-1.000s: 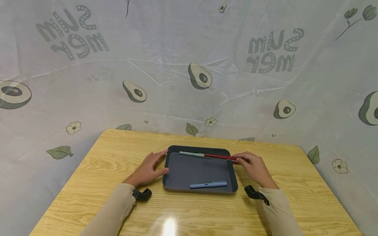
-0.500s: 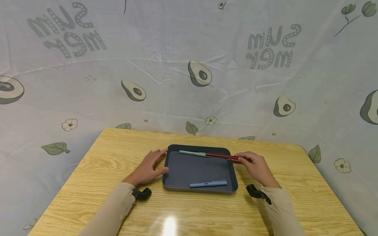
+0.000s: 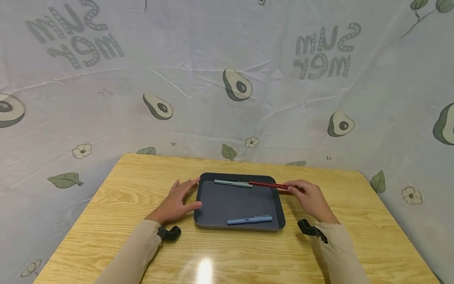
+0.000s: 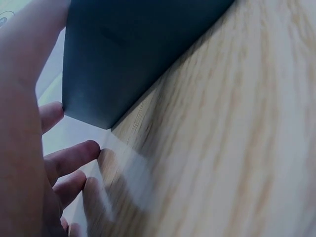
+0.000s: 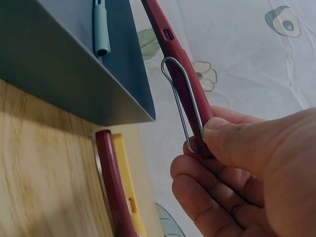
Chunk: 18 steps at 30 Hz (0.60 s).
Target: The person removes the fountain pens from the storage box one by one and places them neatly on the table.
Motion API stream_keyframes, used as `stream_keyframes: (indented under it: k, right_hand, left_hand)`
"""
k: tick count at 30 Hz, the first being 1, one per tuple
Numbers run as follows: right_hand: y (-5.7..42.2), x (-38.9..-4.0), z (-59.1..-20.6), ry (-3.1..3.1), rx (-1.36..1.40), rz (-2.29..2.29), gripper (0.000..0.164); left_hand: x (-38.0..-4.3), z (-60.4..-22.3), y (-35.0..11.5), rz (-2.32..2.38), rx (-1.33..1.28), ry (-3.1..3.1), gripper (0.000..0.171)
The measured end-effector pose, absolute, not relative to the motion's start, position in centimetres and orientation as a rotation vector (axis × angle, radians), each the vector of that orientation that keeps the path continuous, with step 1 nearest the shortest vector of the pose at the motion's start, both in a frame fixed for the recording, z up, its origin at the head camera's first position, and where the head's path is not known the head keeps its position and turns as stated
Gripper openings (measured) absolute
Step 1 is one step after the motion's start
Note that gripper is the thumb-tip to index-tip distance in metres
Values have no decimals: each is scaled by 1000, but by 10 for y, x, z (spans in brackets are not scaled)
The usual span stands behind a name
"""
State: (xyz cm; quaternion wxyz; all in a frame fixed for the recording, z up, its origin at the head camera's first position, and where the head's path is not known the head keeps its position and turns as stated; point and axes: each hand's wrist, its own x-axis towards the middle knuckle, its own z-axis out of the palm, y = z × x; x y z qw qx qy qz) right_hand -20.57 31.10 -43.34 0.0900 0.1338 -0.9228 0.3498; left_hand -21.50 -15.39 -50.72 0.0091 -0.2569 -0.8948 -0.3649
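My right hand [image 3: 310, 199] pinches the clip end of a red pen [image 5: 185, 81] between thumb and fingers. The pen [image 3: 266, 184] is raised over the right rim of a dark grey tray [image 3: 234, 203], pointing left. Inside the tray, a mint green pen [image 3: 230, 183] lies along the back and a blue pen [image 3: 250, 220] near the front. At the tray's left side my left hand [image 3: 175, 203] is spread, thumb and index fingertip at the rim. The left wrist view shows its fingers [image 4: 74, 158] extended by the tray's outer wall [image 4: 133, 54].
Beside the tray's right side, a second dark red pen [image 5: 114, 185] and a yellow pen [image 5: 129, 190] lie on the wooden table [image 3: 234, 252]. In the head view, the raised pen and right hand partly cover them. A printed cloth [image 3: 198, 86] hangs behind the table.
My right hand has moved slightly right and up with the red pen, whose tip has shifted right along the mint pen. The left hand stays at the tray. The head view has tilted slightly.
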Motion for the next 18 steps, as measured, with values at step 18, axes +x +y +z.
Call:
stream_keyframes:
  k: [18]
  right_hand:
    - [322,-208,-434,-2726,345,1071,24]
  left_hand:
    - [-213,-502,-152,-1145,-818,-2776,83]
